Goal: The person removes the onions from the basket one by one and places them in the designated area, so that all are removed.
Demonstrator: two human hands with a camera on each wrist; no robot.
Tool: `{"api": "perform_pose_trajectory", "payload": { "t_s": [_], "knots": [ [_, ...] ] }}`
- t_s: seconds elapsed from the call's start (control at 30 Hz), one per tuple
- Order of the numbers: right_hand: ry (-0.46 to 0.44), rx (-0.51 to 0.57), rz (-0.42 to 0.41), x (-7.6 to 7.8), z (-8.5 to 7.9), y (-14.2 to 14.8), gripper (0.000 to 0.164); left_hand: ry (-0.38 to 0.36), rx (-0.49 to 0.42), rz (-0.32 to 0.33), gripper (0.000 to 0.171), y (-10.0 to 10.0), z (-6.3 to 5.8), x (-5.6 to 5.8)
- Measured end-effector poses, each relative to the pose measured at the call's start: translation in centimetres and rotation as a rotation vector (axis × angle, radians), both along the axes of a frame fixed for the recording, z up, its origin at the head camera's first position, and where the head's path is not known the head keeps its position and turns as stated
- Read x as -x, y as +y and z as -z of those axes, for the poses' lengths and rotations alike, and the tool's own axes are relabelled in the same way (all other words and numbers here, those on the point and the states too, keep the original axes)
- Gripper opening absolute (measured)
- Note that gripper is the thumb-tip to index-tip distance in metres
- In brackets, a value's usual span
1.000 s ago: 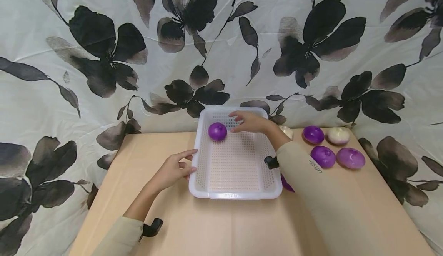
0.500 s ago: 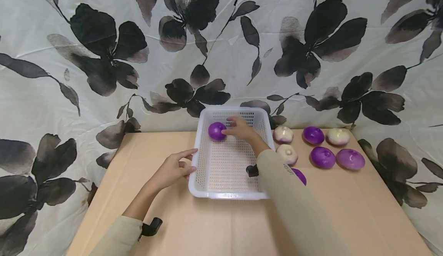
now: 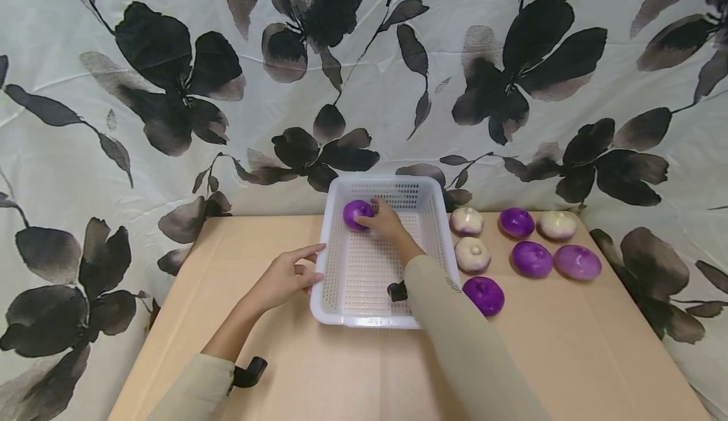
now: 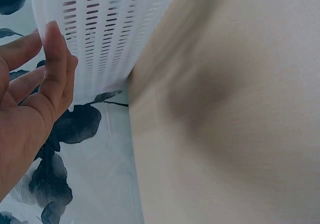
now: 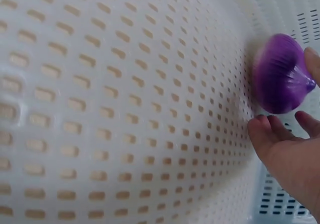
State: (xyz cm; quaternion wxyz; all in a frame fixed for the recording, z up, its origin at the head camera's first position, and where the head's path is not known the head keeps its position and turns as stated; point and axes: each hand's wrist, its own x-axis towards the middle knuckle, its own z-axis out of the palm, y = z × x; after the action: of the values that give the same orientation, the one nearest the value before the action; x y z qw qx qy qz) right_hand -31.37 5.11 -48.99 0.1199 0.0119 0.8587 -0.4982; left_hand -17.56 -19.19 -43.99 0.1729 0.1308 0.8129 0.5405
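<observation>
A white perforated plastic basket [image 3: 335,310] stands on the table, seen in every view. In its far left part lies a purple onion [image 3: 354,211], its pointed tip visible in the right wrist view. My right hand [image 3: 387,222] reaches inside, with thumb and fingers spread at the onion's right side. In the right wrist view one finger [image 5: 313,66] overlaps the onion near its tip, while other fingertips are just below it. My left hand [image 3: 287,279] touches the basket's left rim with extended index finger and thumb. The left wrist view shows its fingertips against the perforated wall [image 4: 100,34].
Right of the basket are more onions on the wooden table [image 3: 352,370]: a purple onion [image 3: 483,296] near its front corner, a pale onion [image 3: 472,255] behind it, and several others farther back. A floral cloth [image 3: 409,79] hangs behind the table.
My right hand has moved left and down across the basket to the purple onion, uncovering onions on the right. My left hand and the basket have stayed in place.
</observation>
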Motion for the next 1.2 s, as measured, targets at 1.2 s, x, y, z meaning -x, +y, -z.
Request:
{"api": "perform_pose_trajectory", "payload": {
  "t_s": [1.2],
  "knots": [
    [0.040,-0.108,-0.046,0.2,-0.7,-0.7,0.087,0.004,0.006,-0.001,0.061,-0.1,0.5,0.3]
  ]
}}
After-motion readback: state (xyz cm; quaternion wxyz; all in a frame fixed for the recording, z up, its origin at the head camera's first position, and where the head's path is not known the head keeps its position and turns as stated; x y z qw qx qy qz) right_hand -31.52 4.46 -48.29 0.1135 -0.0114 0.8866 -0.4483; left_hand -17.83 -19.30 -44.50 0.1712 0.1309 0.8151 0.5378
